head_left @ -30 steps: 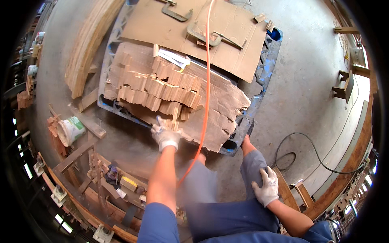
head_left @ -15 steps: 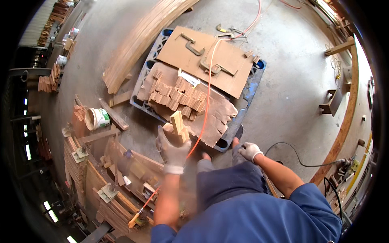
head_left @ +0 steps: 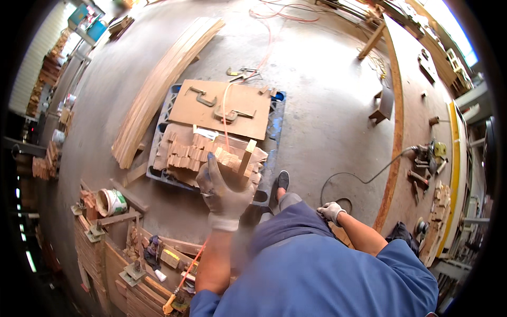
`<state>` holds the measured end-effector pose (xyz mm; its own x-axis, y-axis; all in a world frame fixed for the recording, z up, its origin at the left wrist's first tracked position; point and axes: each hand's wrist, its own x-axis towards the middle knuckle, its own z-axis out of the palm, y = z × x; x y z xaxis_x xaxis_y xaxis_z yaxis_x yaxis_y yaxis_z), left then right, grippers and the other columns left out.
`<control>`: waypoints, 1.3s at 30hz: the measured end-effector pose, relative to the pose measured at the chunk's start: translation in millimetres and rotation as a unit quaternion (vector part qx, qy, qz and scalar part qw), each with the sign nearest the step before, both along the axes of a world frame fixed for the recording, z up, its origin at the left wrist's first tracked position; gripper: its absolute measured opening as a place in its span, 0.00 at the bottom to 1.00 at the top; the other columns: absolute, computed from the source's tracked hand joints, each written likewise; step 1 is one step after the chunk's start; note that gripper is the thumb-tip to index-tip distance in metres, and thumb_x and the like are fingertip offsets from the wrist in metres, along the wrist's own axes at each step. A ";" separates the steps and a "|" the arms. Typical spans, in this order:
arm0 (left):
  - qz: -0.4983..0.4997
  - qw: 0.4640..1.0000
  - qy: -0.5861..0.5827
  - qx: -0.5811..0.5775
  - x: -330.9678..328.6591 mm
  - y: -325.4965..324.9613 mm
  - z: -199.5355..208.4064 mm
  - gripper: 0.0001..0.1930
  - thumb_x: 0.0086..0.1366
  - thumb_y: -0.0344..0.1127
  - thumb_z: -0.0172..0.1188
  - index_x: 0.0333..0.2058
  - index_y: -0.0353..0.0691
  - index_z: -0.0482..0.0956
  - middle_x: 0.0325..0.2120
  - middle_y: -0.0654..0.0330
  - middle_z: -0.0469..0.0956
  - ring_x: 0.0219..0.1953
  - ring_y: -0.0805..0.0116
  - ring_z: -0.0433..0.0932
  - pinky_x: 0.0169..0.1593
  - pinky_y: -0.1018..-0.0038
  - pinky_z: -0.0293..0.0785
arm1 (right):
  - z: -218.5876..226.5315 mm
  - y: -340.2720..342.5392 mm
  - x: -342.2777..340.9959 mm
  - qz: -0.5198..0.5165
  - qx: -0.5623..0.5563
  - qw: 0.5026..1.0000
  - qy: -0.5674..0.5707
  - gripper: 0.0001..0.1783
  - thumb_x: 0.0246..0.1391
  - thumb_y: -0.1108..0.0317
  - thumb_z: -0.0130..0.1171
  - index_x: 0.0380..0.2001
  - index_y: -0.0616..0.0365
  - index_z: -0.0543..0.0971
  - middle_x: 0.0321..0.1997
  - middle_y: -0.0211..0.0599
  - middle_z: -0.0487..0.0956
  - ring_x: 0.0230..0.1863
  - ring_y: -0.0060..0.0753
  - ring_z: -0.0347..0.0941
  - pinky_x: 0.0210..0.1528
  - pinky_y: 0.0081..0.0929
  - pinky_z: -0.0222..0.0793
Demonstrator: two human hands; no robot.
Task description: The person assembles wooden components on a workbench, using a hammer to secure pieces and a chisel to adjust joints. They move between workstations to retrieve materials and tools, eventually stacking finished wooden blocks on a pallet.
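Note:
My left hand (head_left: pixel 224 190), in a grey-white work glove, is closed round a few short wooden blocks (head_left: pixel 247 157). One block stands up past the fingers, and the palm hides part of the rest. Beyond this hand lies a stack of small notched wood pieces (head_left: pixel 185 157) on brown paper over a blue pallet (head_left: pixel 273 142). My right hand (head_left: pixel 331 211), gloved too, hangs low beside my right thigh with its fingers curled. Whatever it may hold is hidden. Part of a wooden piece (head_left: pixel 341 235) shows just below it.
Clamps (head_left: pixel 203 98) lie on a cardboard sheet (head_left: pixel 177 113) on the pallet. Long boards (head_left: pixel 158 95) lie left of it. At left stand a white bucket (head_left: pixel 111 202) and stacked timber (head_left: pixel 97 264). On the right, a workbench (head_left: pixel 404 124) carries a corded power tool (head_left: pixel 425 154). An orange hose (head_left: pixel 226 111) crosses the pallet.
My view has turned rightward, so the pallet sits further left and more of the workbench shows. My feet have shifted to the pallet's right corner. The left hand still grips the blocks.

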<state>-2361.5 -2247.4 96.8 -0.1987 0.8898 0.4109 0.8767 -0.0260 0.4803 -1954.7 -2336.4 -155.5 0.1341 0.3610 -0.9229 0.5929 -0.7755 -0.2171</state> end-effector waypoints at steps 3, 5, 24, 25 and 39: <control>-0.041 0.998 0.050 0.028 26.6 0.6 6.5 0.59 0.43 0.42 0.79 0.72 0.30 0.58 0.58 0.38 0.68 0.61 0.39 0.67 0.66 0.46 0.67 | -11.3 -28.2 32.4 -0.015 0.069 0.997 -0.011 0.19 0.64 0.60 0.67 0.48 0.67 0.86 0.39 0.39 0.87 0.36 0.31 0.81 0.44 0.31 0.78; -0.060 0.994 0.080 0.035 45.8 5.8 11.0 0.58 0.43 0.43 0.79 0.72 0.30 0.59 0.57 0.38 0.68 0.61 0.39 0.67 0.65 0.46 0.67 | 21.7 -20.3 35.3 -0.018 0.064 0.998 -0.008 0.24 0.64 0.53 0.65 0.53 0.62 0.86 0.47 0.45 0.88 0.47 0.38 0.85 0.53 0.34 0.77; -0.273 0.949 0.127 0.100 353.6 208.0 28.7 0.47 0.52 0.49 0.77 0.67 0.35 0.69 0.54 0.40 0.67 0.56 0.39 0.69 0.59 0.46 0.69 | 138.6 163.7 207.8 -0.003 0.245 0.968 0.046 0.26 0.63 0.48 0.60 0.51 0.58 0.86 0.52 0.50 0.87 0.56 0.48 0.83 0.62 0.38 0.75; -0.288 0.944 0.127 0.097 365.9 218.4 29.0 0.47 0.52 0.49 0.77 0.67 0.35 0.69 0.54 0.40 0.67 0.56 0.39 0.69 0.59 0.46 0.70 | 141.2 171.6 216.7 -0.036 0.269 0.962 0.038 0.28 0.62 0.48 0.61 0.53 0.61 0.85 0.54 0.52 0.86 0.57 0.47 0.83 0.61 0.38 0.76; -0.508 0.853 0.089 0.078 501.9 407.8 7.3 0.50 0.49 0.42 0.75 0.70 0.33 0.63 0.55 0.39 0.69 0.56 0.38 0.70 0.60 0.43 0.69 | 283.8 382.2 291.9 -0.292 0.506 0.799 0.140 0.30 0.54 0.65 0.77 0.57 0.66 0.79 0.45 0.36 0.84 0.47 0.21 0.80 0.53 0.23 0.79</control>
<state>-1859.6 -1839.6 104.1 0.7199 0.4983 0.4832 0.4229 -0.8669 0.2639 -1662.8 -1954.1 128.3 0.3919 0.8933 -0.2201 0.0129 -0.2446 -0.9695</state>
